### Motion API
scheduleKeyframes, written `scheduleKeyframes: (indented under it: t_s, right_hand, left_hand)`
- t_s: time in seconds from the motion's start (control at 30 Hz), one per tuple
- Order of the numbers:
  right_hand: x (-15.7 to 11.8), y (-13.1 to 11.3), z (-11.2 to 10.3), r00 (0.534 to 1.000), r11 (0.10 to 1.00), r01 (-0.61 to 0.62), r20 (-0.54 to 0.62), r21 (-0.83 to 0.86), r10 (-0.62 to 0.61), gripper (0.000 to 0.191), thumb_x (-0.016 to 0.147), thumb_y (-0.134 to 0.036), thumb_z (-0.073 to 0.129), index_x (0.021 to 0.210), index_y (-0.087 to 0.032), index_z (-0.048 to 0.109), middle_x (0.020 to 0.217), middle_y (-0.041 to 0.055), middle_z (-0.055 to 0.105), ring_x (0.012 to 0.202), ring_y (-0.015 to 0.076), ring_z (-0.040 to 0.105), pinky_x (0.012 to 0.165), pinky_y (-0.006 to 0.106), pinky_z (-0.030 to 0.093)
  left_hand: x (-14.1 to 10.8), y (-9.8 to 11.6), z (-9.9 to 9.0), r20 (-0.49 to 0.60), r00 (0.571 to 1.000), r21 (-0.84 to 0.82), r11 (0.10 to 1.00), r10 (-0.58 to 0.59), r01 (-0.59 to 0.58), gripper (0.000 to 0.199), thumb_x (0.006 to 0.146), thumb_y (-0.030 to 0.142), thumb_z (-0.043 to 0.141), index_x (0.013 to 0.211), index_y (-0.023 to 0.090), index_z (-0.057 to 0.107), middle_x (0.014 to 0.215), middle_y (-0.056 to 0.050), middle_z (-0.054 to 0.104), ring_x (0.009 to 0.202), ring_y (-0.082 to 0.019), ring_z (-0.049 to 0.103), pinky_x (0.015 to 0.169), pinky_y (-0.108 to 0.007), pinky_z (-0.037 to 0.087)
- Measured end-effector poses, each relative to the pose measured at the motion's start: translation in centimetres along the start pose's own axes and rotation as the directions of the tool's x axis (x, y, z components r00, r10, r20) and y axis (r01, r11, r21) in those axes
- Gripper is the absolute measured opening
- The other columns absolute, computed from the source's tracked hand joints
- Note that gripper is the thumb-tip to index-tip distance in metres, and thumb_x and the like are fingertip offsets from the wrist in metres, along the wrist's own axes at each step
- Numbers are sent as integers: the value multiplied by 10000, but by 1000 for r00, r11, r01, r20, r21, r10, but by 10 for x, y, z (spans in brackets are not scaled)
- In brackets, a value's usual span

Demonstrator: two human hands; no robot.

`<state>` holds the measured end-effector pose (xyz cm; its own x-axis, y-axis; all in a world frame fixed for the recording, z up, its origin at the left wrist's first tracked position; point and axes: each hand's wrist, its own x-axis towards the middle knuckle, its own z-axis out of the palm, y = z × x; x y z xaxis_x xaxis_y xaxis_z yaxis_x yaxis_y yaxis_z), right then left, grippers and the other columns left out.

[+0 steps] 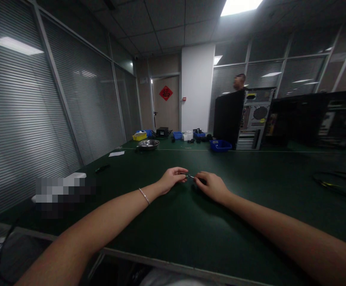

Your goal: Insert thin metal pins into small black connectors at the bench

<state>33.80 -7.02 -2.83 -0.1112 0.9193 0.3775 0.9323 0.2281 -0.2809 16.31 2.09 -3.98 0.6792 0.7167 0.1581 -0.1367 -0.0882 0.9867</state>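
Observation:
My left hand (173, 179), with a silver bracelet on its wrist, pinches a small greenish-dark piece (186, 174) between thumb and fingers. The piece is too small to name. From the right, my right hand (210, 183) is closed around a small screwdriver-like tool (191, 176) with a thin shiny shaft and a dark handle mostly covered by the fingers. The shaft points at the piece in the left hand; whether they touch cannot be seen. Both hands are just above the dark green table (161, 222), near its middle.
At the far side stand a metal bowl (148, 144), a yellow tray (139, 136), a blue bin (220, 145) and a computer case (254, 119). Black cables (339, 184) lie right. A dark object (102, 168) and white paper (116, 153) lie left. A person (240, 81) is behind the case.

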Motion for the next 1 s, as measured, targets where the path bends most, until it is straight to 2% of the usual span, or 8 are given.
scheduleKeyframes:
  t_s: [0.33,0.73,1.0]
  right_hand:
    - [-1,0,-4,998,998,45,43,40,-47,283,862,-351,382,875,-209,626,822,35,604,713,145,534,607,227,356]
    - [-1,0,-5,997,996,60,54,59,-63,279,866,-348,382,881,-210,625,822,35,604,706,145,534,598,226,366]
    - [-1,1,-5,995,995,77,66,66,-81,278,867,-345,379,872,-208,621,811,33,611,705,144,538,613,225,367]
  left_hand:
    - [0,1,-2,33,999,48,999,-19,17,239,726,112,603,965,98,616,842,-77,627,718,-105,573,738,-281,451]
    - [-2,4,0,33,998,44,998,-47,46,216,740,90,568,951,91,616,852,-84,621,716,-106,571,735,-287,451]
    - [2,-1,-3,46,998,37,998,-48,46,208,729,93,575,932,98,617,806,-70,624,688,-99,574,700,-260,446]
